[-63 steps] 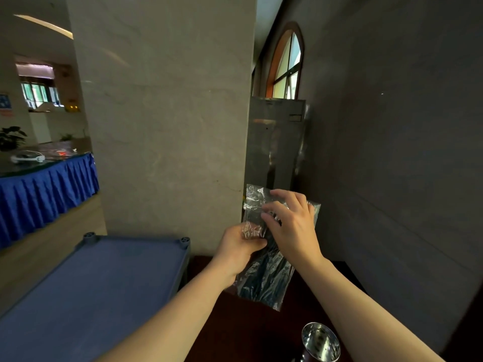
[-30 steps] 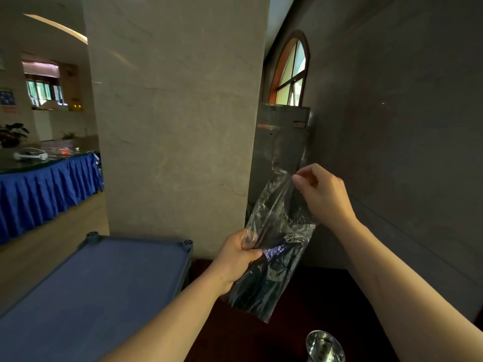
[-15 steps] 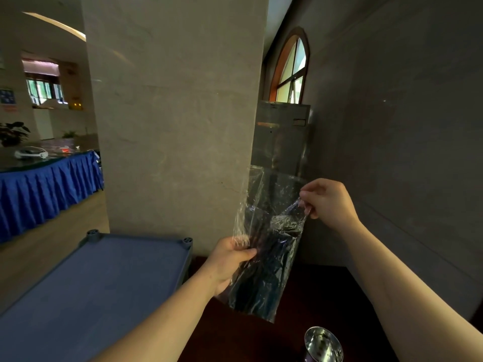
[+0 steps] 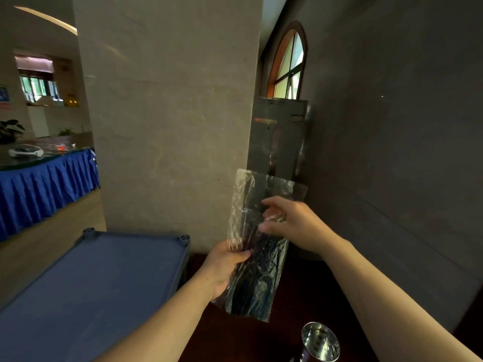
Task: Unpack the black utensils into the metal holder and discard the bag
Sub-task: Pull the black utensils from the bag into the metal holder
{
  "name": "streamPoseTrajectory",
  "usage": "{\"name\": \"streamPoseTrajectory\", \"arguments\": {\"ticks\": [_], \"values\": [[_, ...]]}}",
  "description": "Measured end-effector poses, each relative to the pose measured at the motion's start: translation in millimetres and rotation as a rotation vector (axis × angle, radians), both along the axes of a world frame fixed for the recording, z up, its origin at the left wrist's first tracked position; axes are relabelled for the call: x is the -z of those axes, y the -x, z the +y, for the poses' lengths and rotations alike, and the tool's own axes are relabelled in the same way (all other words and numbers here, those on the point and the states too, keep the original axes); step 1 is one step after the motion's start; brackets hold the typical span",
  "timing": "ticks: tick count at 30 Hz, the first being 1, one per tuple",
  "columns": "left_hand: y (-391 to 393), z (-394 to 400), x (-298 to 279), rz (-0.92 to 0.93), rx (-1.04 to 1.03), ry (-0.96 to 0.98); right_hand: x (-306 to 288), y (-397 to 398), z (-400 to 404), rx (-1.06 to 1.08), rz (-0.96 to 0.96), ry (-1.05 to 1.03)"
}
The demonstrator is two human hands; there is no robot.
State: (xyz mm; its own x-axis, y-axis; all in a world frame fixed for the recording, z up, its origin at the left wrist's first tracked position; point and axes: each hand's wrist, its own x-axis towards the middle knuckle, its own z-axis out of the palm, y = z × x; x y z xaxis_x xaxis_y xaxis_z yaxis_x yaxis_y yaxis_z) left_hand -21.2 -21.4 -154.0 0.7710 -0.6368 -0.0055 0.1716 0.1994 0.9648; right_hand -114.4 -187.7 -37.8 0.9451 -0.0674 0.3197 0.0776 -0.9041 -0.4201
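A clear plastic bag (image 4: 270,188) stands upright in front of me, with the black utensils (image 4: 252,286) bunched in its lower half. My left hand (image 4: 224,265) grips the bag at its left side, about halfway up. My right hand (image 4: 295,223) is at the upper part of the bag, thumb and fingers spread, with the fingertips against or just inside the loose plastic; I cannot tell which. The shiny metal holder (image 4: 320,342) stands on the dark wooden table (image 4: 308,291), below and to the right of the bag, and looks empty.
A blue cart top (image 4: 91,283) lies to the left of the table. A wide stone pillar (image 4: 170,113) rises straight ahead, with a grey cabinet (image 4: 279,137) behind the bag. A dark wall (image 4: 392,152) runs along the right. A blue-skirted table (image 4: 44,184) stands far left.
My right hand has let go of the bag's top right edge and moved down and left, its fingers now spread at the bag's upper part. The bag's top stands straighter. My left hand keeps its grip.
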Motion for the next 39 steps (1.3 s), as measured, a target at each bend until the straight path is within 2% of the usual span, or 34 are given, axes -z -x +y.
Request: {"name": "streamPoseTrajectory", "arguments": {"ticks": [3, 7, 13, 19, 25, 30, 39], "values": [[1.8, 1.6, -0.9, 0.026, 0.005, 0.010, 4.8, 0.2, -2.2, 0.110, 0.088, 0.157], [5.7, 2.7, 2.3, 0.107, 0.110, 0.063, 8.0, 2.4, -0.2, 0.055, -0.019, 0.146], [16.6, -2.4, 4.7, -0.037, 0.271, -0.095, 13.9, 1.1, 0.2, 0.026, -0.106, 0.098], [18.1, -9.4, 7.2, -0.105, 0.219, -0.209, 17.8, 0.6, -5.2, -0.043, -0.062, 0.072], [18.7, -11.4, 10.8, -0.135, 0.181, -0.246, 14.9, -1.2, -15.4, 0.057, -0.050, -0.103], [19.4, -12.5, 14.2, -0.114, 0.125, -0.225, 18.5, -2.1, -25.8, 0.107, 0.018, -0.029], [19.9, -12.5, 20.0, -0.138, 0.054, -0.214, 31.6, -5.4, -30.9, 0.106, 0.144, -0.072]]}}
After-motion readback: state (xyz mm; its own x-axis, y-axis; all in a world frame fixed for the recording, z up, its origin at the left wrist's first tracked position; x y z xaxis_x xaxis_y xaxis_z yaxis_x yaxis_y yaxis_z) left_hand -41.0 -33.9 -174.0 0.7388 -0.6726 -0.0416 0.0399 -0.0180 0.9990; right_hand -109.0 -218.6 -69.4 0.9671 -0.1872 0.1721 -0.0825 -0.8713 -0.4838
